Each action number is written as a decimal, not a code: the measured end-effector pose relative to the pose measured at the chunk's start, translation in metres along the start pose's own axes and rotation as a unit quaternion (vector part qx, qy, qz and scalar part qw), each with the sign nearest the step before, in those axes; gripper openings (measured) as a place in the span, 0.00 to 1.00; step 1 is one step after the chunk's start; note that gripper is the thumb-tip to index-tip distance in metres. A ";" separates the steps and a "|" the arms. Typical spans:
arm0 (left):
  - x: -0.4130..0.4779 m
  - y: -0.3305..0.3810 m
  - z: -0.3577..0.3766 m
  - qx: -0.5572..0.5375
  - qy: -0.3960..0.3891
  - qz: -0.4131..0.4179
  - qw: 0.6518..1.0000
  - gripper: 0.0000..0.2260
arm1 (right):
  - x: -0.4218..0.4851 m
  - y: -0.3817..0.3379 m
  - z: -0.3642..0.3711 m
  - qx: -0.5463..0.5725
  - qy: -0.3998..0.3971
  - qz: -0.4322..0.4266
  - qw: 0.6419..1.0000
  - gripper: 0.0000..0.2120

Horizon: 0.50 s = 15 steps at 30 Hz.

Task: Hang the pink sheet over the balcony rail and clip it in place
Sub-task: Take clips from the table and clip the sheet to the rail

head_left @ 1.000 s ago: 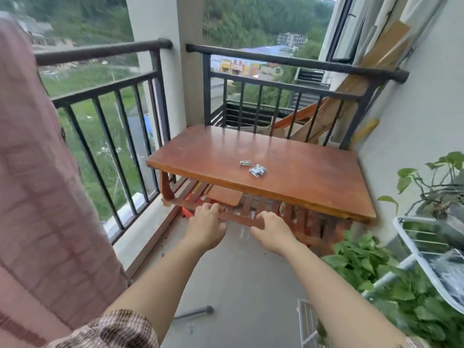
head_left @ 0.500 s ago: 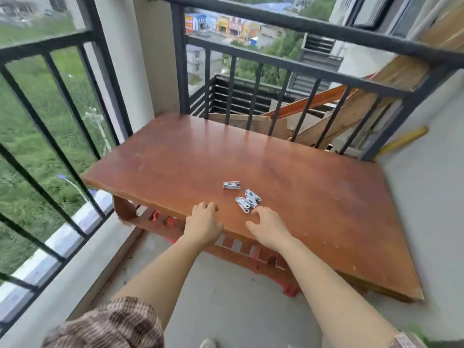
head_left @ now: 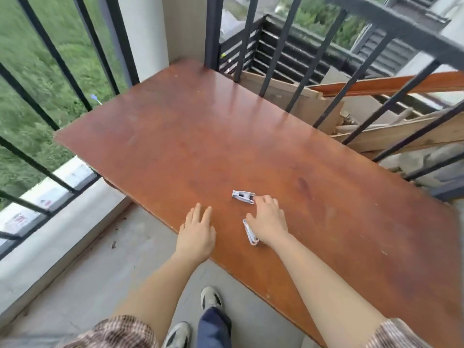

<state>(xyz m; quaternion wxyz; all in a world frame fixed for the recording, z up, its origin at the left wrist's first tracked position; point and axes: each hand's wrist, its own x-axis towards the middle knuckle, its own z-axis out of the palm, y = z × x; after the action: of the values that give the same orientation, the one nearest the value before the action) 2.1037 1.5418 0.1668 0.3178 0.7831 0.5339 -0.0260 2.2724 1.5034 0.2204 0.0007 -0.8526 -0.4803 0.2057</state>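
Note:
Two small white clips lie on the brown wooden table [head_left: 188,136]. My right hand [head_left: 267,219] is down over them. Its fingertips touch the end of the far clip [head_left: 243,196], and the near clip [head_left: 249,233] sticks out from under the palm's left side. I cannot tell if more clips lie under the hand. My left hand [head_left: 197,232] rests flat near the table's front edge, fingers apart, holding nothing. The black balcony rail [head_left: 391,18] runs behind the table. The pink sheet is out of view.
Black rail bars [head_left: 57,59] close the left side, with a white pillar [head_left: 143,33] at the corner. Wooden planks and boards [head_left: 401,84] are piled beyond the far rail. My shoes [head_left: 211,297] stand on the grey floor by the table.
I have stepped closer and my view has tipped down, so the sheet left the frame. Both hands moved from the table's edge onto its top, the right one reaching the clips.

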 end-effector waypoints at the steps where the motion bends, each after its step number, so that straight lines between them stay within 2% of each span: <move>1: 0.004 -0.002 0.003 -0.003 0.006 -0.007 1.000 0.24 | 0.012 0.001 0.002 -0.003 -0.004 -0.007 1.000 0.22; 4: 0.013 -0.007 0.012 0.009 0.019 -0.018 1.000 0.25 | 0.041 0.003 0.009 -0.035 -0.017 -0.042 0.998 0.24; 7: 0.015 -0.012 0.018 0.042 0.017 -0.018 0.999 0.25 | 0.060 0.004 0.015 -0.078 -0.025 -0.084 0.993 0.21; 11: 0.013 -0.013 0.015 0.058 -0.019 -0.028 0.998 0.26 | 0.068 0.006 0.022 -0.133 -0.004 -0.134 0.982 0.14; 15: 0.017 -0.007 0.003 0.066 -0.084 -0.048 0.993 0.27 | 0.070 0.004 0.017 -0.142 -0.023 -0.142 0.979 0.08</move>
<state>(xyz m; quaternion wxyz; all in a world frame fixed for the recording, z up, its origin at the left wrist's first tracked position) 2.1062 1.5559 0.1550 0.3071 0.7710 0.5395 -0.1424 2.3020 1.5553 0.1794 -0.1026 -0.7623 -0.6205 0.1528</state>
